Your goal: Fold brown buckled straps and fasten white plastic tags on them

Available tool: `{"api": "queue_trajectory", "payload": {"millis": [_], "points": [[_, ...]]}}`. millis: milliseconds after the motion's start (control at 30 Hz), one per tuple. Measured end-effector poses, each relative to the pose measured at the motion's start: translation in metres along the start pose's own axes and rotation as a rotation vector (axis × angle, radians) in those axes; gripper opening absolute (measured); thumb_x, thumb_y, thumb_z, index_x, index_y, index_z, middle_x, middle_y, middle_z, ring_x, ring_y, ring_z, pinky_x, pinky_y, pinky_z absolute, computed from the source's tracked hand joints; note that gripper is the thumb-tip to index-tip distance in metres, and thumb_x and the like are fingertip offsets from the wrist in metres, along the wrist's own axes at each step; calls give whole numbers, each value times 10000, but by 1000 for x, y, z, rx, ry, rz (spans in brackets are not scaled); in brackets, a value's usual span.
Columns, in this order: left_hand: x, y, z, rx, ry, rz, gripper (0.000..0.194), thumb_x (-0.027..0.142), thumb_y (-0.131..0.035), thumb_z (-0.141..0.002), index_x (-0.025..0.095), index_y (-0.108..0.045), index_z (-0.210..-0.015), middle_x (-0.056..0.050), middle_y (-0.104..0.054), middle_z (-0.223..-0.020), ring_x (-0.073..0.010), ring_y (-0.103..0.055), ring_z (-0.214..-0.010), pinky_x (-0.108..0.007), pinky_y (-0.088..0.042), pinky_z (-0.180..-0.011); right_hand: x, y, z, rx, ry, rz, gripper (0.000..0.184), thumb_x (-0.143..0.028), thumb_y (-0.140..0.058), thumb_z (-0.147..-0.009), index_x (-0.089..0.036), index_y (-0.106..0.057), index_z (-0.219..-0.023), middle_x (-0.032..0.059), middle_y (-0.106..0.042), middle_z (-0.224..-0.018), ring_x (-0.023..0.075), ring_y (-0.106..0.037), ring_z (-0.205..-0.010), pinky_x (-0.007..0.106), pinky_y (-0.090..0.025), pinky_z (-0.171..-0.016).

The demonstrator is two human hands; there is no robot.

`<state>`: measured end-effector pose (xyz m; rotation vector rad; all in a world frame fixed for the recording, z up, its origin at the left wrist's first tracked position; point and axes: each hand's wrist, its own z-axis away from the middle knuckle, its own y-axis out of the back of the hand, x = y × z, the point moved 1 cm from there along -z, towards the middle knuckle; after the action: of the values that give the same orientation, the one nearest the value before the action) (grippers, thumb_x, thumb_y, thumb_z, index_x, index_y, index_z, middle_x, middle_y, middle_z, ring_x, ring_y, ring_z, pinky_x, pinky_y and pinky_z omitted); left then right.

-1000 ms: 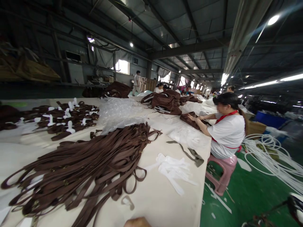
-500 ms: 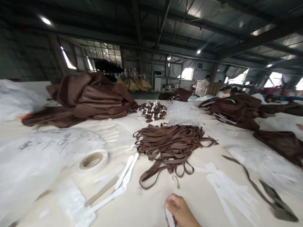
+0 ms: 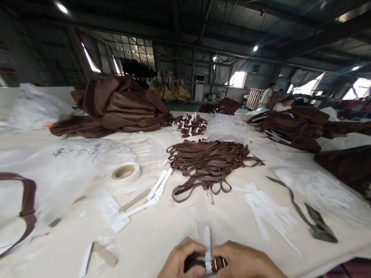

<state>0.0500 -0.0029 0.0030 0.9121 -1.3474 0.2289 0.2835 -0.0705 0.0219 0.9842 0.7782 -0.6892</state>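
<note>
At the bottom middle, my left hand (image 3: 181,258) is closed on the left side of a folded brown strap (image 3: 189,265). My right hand (image 3: 243,260) grips its other end, where gold-coloured metal shows. A white strip with scalloped edges (image 3: 207,244) lies across the strap between the hands, its rounded end sticking up. Fingers hide part of the folded strap. Beyond the hands lies a heap of similar brown straps (image 3: 208,158). More white strips (image 3: 261,208) are spread to the right of it, and a few others (image 3: 160,185) to the left.
A roll of white tape (image 3: 135,175) sits left of the straps. Small bundles with white bands (image 3: 191,124) lie farther back. Brown material (image 3: 116,104) is piled at back left, brown bags (image 3: 292,127) at right. Clear plastic (image 3: 327,197) and a dark green strap (image 3: 319,226) lie at right.
Both hands are now together on the folded strap; before, only one hand showed, with a white strip. The view has shifted, and a brown strap loop now shows at the left edge.
</note>
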Motion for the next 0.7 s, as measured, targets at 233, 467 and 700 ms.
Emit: {"api": "queue_trajectory", "payload": {"millis": [233, 467, 700], "points": [[-22, 59, 26, 498, 211, -246, 365, 518, -535, -898, 227, -732, -996, -56, -749, -1024, -241, -700, -977, -340, -564, -902, -71, 99, -62, 85, 259, 198, 213, -292, -810, -621, -107, -752, -712, -49, -670, -637, 52, -547, -522, 164, -370, -549], [-44, 56, 36, 571, 84, -449, 327, 480, -513, -915, 257, -750, -935, -41, -764, -926, -213, -726, -869, -300, -604, -805, -95, 186, -123, 979, 221, 277, 454, -292, -220, -1078, -98, -600, -1237, 104, -577, -1270, 164, -623, -1084, 376, -498, -930], [-53, 61, 34, 565, 58, -476, 305, 514, -548, -890, 298, -759, -934, -3, -771, -923, -206, -739, -840, -275, -622, -755, -52, 159, -119, 830, 148, 561, 357, -365, -600, -958, -169, -584, -1256, 99, -600, -1258, 225, -625, -1063, 436, -551, -898]]}}
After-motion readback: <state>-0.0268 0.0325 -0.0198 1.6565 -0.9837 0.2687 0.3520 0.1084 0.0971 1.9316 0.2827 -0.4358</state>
